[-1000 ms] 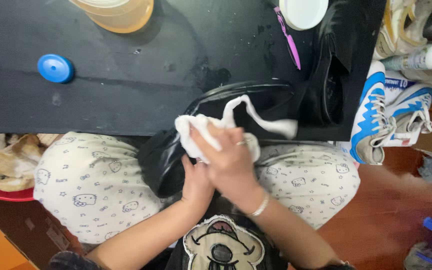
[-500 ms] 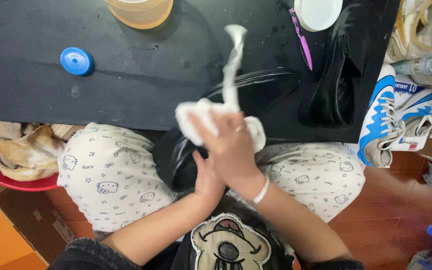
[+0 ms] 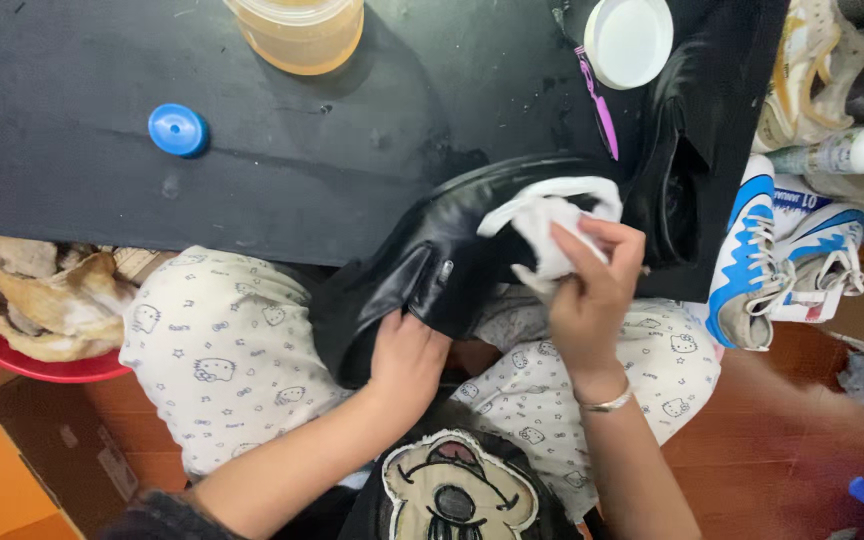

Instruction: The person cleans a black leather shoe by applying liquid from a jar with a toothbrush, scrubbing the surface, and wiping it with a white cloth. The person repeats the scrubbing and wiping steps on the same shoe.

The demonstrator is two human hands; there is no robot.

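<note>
Black leather shoe (image 3: pixel 452 250): supple, slick; left hand (image 3: pixel 407 355) clamps its heel, right hand (image 3: pixel 592 290) pinches soft white cloth (image 3: pixel 542 225).

white green-capped bottle (image 3: pixel 852 152), far right

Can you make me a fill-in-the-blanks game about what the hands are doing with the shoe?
1. The right hand presses a white ____ against the black shoe.
2. The left hand holds the shoe, which is coloured ____.
3. The small round cap on the dark table is coloured ____.
4. The right wrist wears a silver ____.

Missing words: cloth; black; blue; bracelet
</note>
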